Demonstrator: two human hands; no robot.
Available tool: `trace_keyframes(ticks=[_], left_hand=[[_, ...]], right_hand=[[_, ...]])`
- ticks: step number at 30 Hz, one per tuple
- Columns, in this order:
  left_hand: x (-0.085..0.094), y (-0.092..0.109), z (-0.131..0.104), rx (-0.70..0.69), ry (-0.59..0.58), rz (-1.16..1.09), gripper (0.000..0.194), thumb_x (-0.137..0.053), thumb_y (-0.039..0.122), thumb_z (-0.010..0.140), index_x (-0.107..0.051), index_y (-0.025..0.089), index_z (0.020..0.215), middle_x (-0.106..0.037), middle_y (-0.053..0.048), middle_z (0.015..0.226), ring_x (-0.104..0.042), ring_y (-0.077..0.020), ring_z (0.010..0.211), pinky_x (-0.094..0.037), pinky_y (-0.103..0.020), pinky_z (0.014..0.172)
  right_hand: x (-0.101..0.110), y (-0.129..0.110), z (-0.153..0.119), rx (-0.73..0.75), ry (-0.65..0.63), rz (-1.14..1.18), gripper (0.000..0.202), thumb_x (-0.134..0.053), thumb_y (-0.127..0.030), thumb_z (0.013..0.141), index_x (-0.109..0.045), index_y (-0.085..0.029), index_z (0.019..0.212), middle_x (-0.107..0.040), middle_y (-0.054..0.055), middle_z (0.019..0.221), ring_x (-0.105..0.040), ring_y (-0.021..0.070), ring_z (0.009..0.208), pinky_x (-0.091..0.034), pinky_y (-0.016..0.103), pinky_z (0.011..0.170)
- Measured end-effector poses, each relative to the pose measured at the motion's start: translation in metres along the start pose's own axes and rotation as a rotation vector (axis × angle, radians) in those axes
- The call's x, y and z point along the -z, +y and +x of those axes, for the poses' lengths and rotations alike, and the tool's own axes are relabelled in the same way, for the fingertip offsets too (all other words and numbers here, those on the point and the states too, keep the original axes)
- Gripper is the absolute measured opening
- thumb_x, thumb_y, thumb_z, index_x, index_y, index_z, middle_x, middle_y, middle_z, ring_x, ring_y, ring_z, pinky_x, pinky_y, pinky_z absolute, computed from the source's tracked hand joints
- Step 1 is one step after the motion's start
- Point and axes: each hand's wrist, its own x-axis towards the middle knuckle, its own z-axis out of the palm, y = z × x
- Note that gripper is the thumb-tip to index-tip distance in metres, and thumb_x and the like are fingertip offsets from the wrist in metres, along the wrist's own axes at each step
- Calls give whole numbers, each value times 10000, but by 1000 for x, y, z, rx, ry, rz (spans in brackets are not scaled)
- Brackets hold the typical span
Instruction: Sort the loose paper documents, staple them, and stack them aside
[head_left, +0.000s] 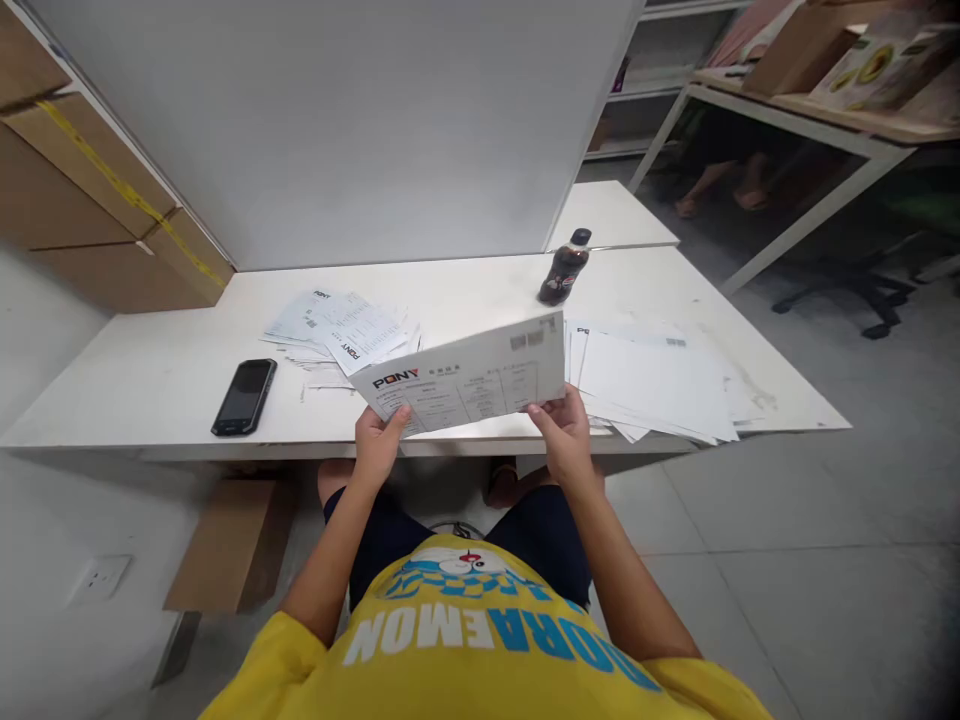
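Observation:
A folded printed sheet of paper [465,385] headed PONY is held tilted over the front edge of the desk. My left hand [379,440] pinches its lower left corner, thumb on top. At the lower right end, my right hand [562,425] grips it the same way. Behind and to the left lies a spread pile of printed papers [330,325], some also marked PONY. On the right, close to my right hand, rests a stack of mostly blank-faced sheets [652,380], fanned out near the desk's front edge.
A dark phone [244,397] lies on the white desk [172,350] at left. A cola bottle [565,268] stands behind the sheet. Cardboard boxes [97,190] are stacked at back left, another box [225,545] sits below. A person's feet [720,185] show under the far table.

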Motion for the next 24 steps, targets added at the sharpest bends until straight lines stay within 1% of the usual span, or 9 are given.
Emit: trace_keyframes(ticks=[3,5,7,9,11,15,19,22,24], left_hand=[[5,-13,8,-20,-13,92,418,-752,475,697,-694,146,947,-753,-93,959,-694,-262,957,-533,-427,925],[5,-25,8,-17,-31,111,412,-727,471,721,-678,155,981,-745,-94,989,-691,-253,978,-533,-416,926],[1,-38,6,-15,-63,109,415,-713,463,742,-652,165,1024,-733,-100,1029,-685,-243,1003,-536,-398,919],[-5,-46,5,-27,-82,110,431,-716,460,748,-621,171,1053,-719,-107,1055,-679,-238,1016,-536,-385,914],[-11,-50,6,-52,-91,108,443,-701,464,770,-586,177,1087,-705,-109,1082,-671,-232,1028,-531,-379,919],[-11,-44,3,-97,-146,127,401,-624,467,849,-550,188,1128,-680,-101,1126,-639,-220,1083,-498,-367,966],[9,-34,-24,-63,-162,123,351,-589,476,879,-577,196,1090,-687,-88,1099,-633,-214,1079,-485,-346,965],[20,-36,-56,107,-222,17,404,-591,514,870,-566,192,1113,-712,-84,1007,-681,-213,940,-535,-335,837],[20,-41,-74,248,-244,-50,569,-629,544,832,-491,187,1254,-724,-79,942,-698,-208,824,-549,-320,728]], right_hand=[[16,14,1,115,1,-179,448,-709,-379,775,-535,-270,1174,-621,63,1146,-602,217,1040,-480,404,937],[23,26,-3,150,-61,-336,327,-666,-393,811,-579,-252,1094,-622,67,1118,-585,232,1064,-464,423,961],[28,37,-5,117,-154,-449,244,-610,-412,850,-604,-237,1021,-640,68,1049,-591,244,1036,-471,439,949],[29,45,-3,81,-178,-446,248,-563,-424,881,-591,-237,1042,-645,70,1039,-600,244,1025,-480,441,938],[25,49,-1,73,-148,-387,268,-534,-435,898,-553,-242,1084,-642,70,1064,-605,234,1039,-487,428,937],[15,37,-4,43,-138,-412,258,-538,-446,891,-504,-241,1043,-657,62,998,-630,225,967,-521,400,864],[27,16,-31,-44,-159,-431,242,-526,-445,905,-525,-247,1044,-687,69,997,-648,229,936,-535,396,836],[47,14,-56,-201,-201,-389,307,-547,-471,888,-545,-246,1097,-705,78,1024,-665,238,936,-545,414,844],[57,21,-68,-309,-209,-338,365,-558,-489,872,-545,-238,1136,-714,86,1020,-678,244,913,-560,416,809]])
